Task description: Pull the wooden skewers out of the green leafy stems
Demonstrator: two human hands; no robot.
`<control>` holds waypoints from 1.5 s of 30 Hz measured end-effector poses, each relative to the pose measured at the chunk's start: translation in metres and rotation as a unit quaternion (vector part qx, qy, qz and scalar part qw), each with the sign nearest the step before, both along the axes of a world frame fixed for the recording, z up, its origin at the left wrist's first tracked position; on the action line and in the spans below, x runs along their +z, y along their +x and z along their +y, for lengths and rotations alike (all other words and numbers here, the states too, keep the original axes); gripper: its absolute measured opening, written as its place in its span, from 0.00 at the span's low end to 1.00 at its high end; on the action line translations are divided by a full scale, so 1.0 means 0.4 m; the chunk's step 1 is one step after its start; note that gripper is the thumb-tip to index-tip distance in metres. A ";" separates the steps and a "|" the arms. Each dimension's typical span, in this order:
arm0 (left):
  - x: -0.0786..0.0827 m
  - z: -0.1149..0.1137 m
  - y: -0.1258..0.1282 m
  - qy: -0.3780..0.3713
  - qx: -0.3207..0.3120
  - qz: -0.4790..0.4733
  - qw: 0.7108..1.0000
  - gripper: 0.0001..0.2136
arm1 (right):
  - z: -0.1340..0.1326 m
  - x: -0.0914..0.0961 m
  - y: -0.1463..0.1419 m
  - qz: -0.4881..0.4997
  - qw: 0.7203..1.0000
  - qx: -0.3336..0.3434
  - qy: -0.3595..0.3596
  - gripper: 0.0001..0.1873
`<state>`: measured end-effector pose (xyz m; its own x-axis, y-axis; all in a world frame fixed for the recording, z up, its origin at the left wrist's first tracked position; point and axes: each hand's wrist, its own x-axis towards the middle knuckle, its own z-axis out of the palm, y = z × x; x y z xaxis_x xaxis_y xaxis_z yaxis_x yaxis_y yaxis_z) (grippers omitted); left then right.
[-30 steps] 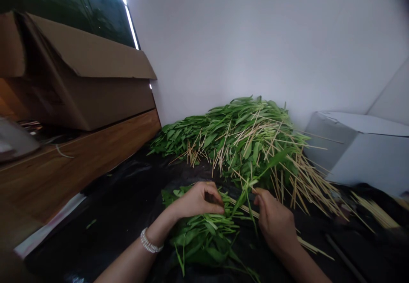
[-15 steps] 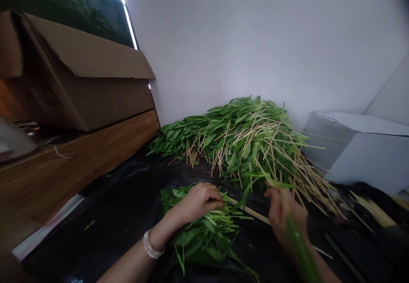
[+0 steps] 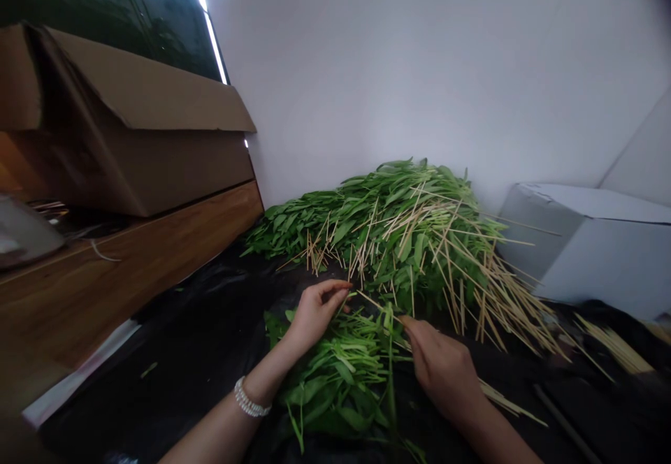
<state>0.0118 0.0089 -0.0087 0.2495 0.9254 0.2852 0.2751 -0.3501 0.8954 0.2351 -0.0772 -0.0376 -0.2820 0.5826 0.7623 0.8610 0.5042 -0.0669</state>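
My right hand point(image 3: 443, 363) pinches a thin wooden stick point(image 3: 371, 301) that points up and left. A leafy green stem point(image 3: 388, 331) hangs by the stick, close to the right fingertips; whether the stick pierces it is unclear. My left hand point(image 3: 317, 314), with a beaded bracelet at the wrist, has thumb and finger closed at a light green stem near the stick's far end. Below both hands lies a bunch of leafy greens point(image 3: 340, 380), cut stems towards the right. Several loose sticks point(image 3: 508, 402) lie beneath my right forearm.
A large heap of greens point(image 3: 367, 205) with many sticks among them rests against the white wall. A white box point(image 3: 602, 254) stands right, an open cardboard box point(image 3: 172, 163) left on a wooden ledge point(image 3: 210, 233). Black plastic sheeting point(image 3: 189, 359) covers the surface.
My right hand has moved left and in towards my left hand, bringing the leafy stem over the bunch. My left hand has risen slightly off the bunch, and the stick now shows between both hands.
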 end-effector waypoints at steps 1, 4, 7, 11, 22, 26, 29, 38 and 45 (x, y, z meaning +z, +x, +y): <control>0.000 0.000 -0.001 0.013 0.004 0.016 1.000 0.13 | 0.000 0.000 -0.005 -0.003 1.000 -0.002 -0.006 0.14; 0.002 0.000 -0.007 0.070 0.019 0.071 0.995 0.10 | -0.001 -0.003 -0.011 -0.004 1.000 -0.006 -0.024 0.15; 0.007 0.004 -0.008 0.054 0.016 0.066 0.996 0.11 | 0.000 -0.008 -0.011 -0.012 1.000 -0.007 -0.028 0.16; 0.017 0.006 -0.004 -0.029 0.001 -0.012 1.000 0.14 | 0.002 -0.014 -0.012 -0.029 0.999 -0.016 -0.032 0.17; 0.009 -0.004 0.000 -0.119 -0.116 -0.126 0.978 0.20 | 0.003 -0.021 -0.008 -0.028 0.997 -0.045 -0.057 0.17; 0.010 -0.002 0.000 -0.100 -0.069 -0.109 0.987 0.16 | 0.003 -0.022 -0.006 -0.020 0.998 -0.039 -0.049 0.17; 0.017 -0.004 -0.001 -0.100 -0.049 -0.100 0.989 0.14 | 0.002 -0.026 -0.005 -0.018 0.998 -0.034 -0.047 0.17; 0.015 0.005 -0.004 -0.071 0.004 -0.133 0.989 0.15 | 0.000 -0.028 -0.008 -0.015 0.998 -0.030 -0.047 0.17; 0.023 -0.005 -0.001 -0.086 -0.045 -0.126 0.987 0.15 | 0.000 -0.031 -0.010 -0.017 0.998 -0.024 -0.059 0.17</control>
